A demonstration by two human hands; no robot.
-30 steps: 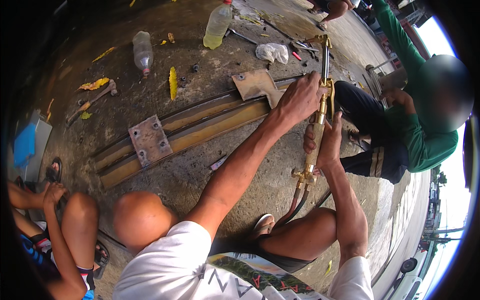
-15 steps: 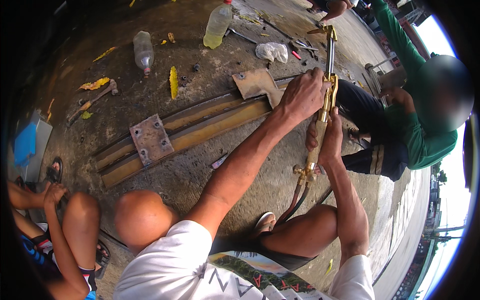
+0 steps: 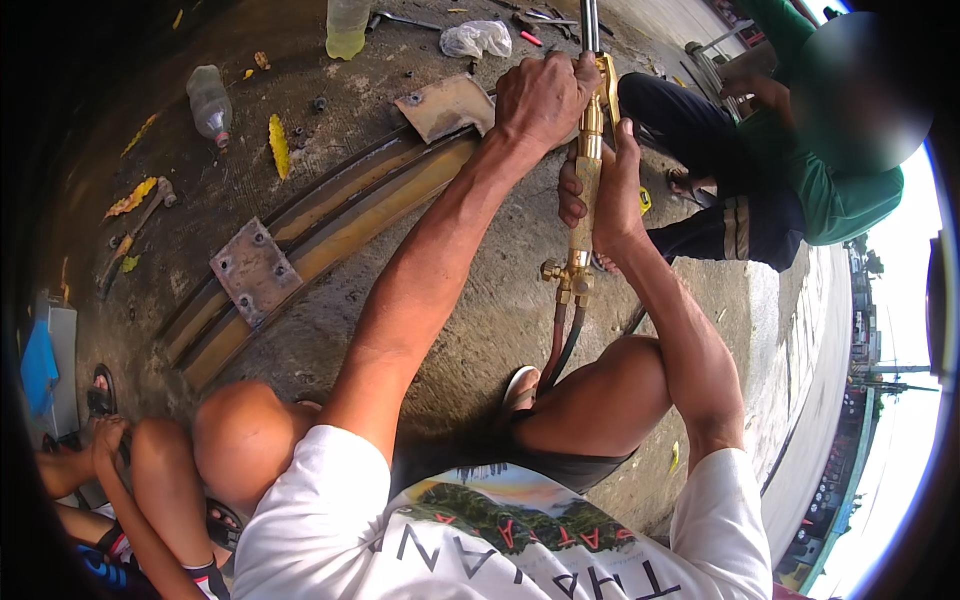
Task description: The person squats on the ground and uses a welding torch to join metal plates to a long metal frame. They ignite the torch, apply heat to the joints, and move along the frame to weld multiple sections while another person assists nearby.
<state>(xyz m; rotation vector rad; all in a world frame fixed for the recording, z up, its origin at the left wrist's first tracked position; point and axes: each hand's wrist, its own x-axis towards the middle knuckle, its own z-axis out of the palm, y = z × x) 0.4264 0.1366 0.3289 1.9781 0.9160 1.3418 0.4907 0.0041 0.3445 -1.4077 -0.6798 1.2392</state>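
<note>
A brass cutting torch (image 3: 581, 235) stands nearly upright in front of me, its upper end cut off by the top of the picture. My left hand (image 3: 545, 100) is closed on the upper part of its body, beside the lever, with the fingertips partly hidden. Lower down, my right hand (image 3: 615, 195) wraps the ribbed handle. Below the handle sit small brass valve knobs (image 3: 552, 270), and two hoses (image 3: 562, 345) run down past my leg. To the left lie long rusty steel beams (image 3: 360, 205) with a drilled square plate (image 3: 255, 272) and another plate (image 3: 445, 107) on them.
A person in green (image 3: 840, 190) crouches at the right, near the torch. Another person's legs (image 3: 165, 470) are at the lower left. On the concrete are a hammer (image 3: 135, 235), a clear bottle (image 3: 210, 105), a bottle of yellowish liquid (image 3: 347, 25), a plastic bag (image 3: 476, 40) and a wrench (image 3: 405, 20).
The view has shifted, so the ground objects sit further left. The torch is more upright in the picture and its tip has left the top edge. Both hands keep hold of it.
</note>
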